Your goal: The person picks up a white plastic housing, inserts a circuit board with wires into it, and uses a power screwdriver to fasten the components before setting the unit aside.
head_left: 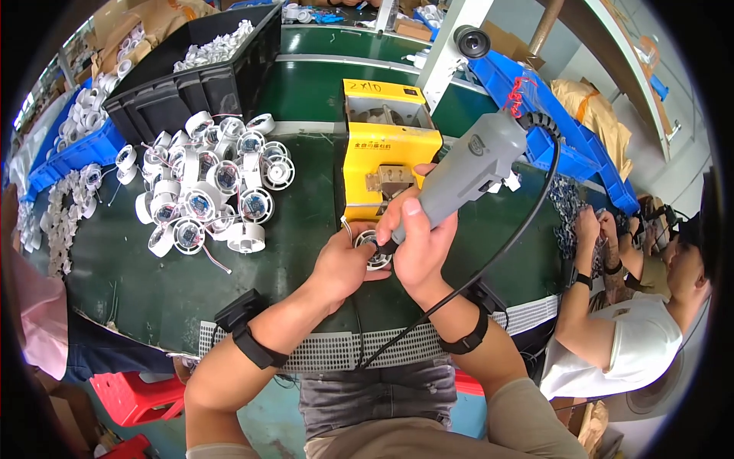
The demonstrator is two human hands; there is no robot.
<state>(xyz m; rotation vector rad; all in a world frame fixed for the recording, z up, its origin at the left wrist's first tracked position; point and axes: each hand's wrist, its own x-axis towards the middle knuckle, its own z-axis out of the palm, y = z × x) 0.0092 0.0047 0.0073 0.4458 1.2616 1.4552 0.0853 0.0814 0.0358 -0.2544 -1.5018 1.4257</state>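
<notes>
My left hand (342, 264) is closed around a round white plastic housing (377, 251), low over the green table in front of me. In my right hand (423, 243) is a grey electric screwdriver (472, 167), tilted so its dark tip points down-left into the housing. The fingers hide the exact spot where the tip meets the part. Just beyond both hands stands a yellow screw feeder (391, 157) with an opening in its top. A pile of similar white round housings (222, 180), several with small circuit boards and wires showing, lies to the left.
A black cable (527, 229) loops from the screwdriver across my right forearm. Behind the pile stands a black crate (195, 80) of small white parts. Blue bins (535, 115) line the right. A co-worker (623, 336) sits at the right; dark small parts (564, 210) lie near that person's hands.
</notes>
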